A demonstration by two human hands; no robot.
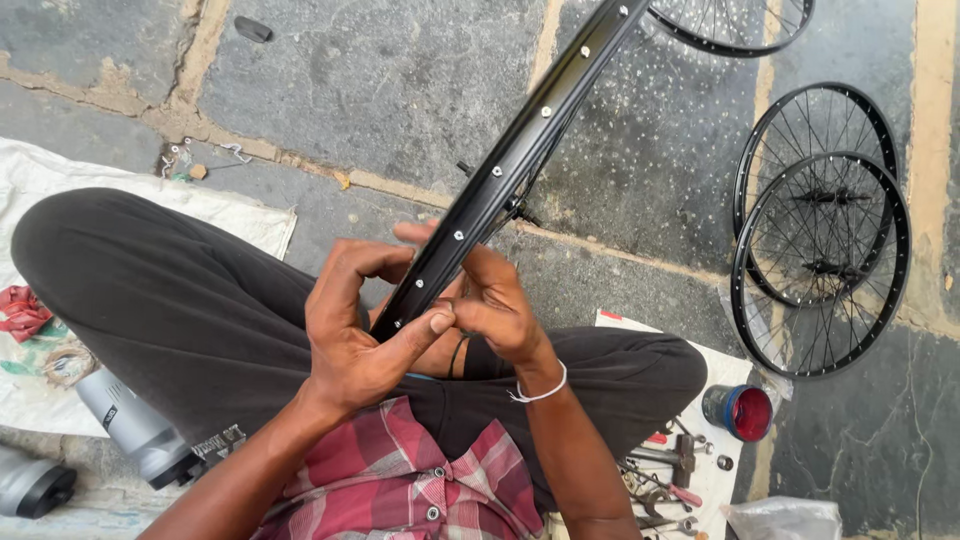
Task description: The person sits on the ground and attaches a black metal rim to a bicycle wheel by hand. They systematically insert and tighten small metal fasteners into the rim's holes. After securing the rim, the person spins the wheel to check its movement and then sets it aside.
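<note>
A black bicycle wheel rim (520, 150) with silver spoke nipples stands edge-on in my lap and slants up to the upper right. My left hand (355, 335) wraps the rim's near end from the left, thumb pressed across its inner face. My right hand (495, 305) grips the same end from the right, fingers curled against the rim, a white band on its wrist. The hub and spokes are mostly hidden behind the rim. I sit cross-legged in dark trousers (170, 300) and a red checked shirt (420, 480).
Two finished black spoked wheels (820, 240) lie on the stone floor at the right, a third (735, 25) at the top. A red-lidded tin (742, 412), spanners and a hammer (675, 470) rest on a white cloth. Grey bottles (135, 430) lie at the left.
</note>
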